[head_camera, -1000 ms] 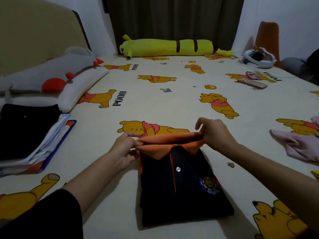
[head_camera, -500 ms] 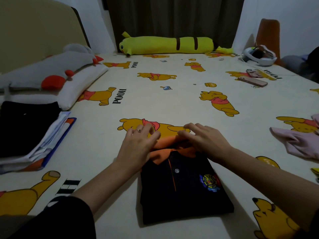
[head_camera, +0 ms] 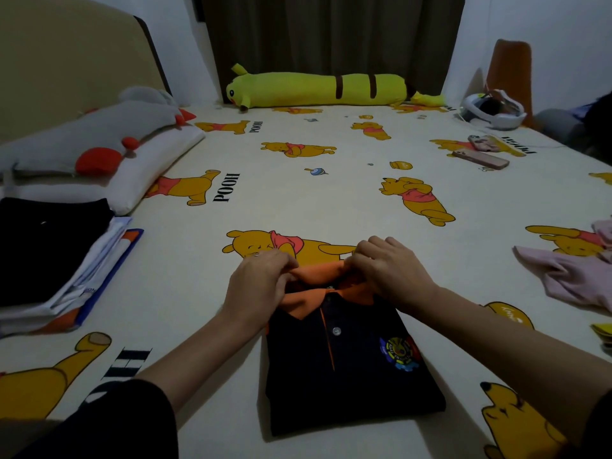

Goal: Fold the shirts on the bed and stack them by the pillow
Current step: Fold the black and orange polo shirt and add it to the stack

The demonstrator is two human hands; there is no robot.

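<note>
Fingers of the left hand (head_camera: 261, 281) are curled over the left end of the orange collar (head_camera: 319, 274), which is pinched there; the right hand (head_camera: 389, 271) is bent at the knuckles and grips the collar's right end. Both forearms are stretched forward from 6 o'clock, converging on the folded dark polo shirt (head_camera: 347, 362), which is laid flat on the bed (head_camera: 298, 200) at the centre, button placket up. A stack of folded shirts (head_camera: 56, 260) is seen at 9 o'clock, just beside the pillow (head_camera: 99, 157). A pink garment (head_camera: 573, 276) is left crumpled at 3 o'clock. A yellow plush (head_camera: 318, 89) is laid across at 12 o'clock.
</note>
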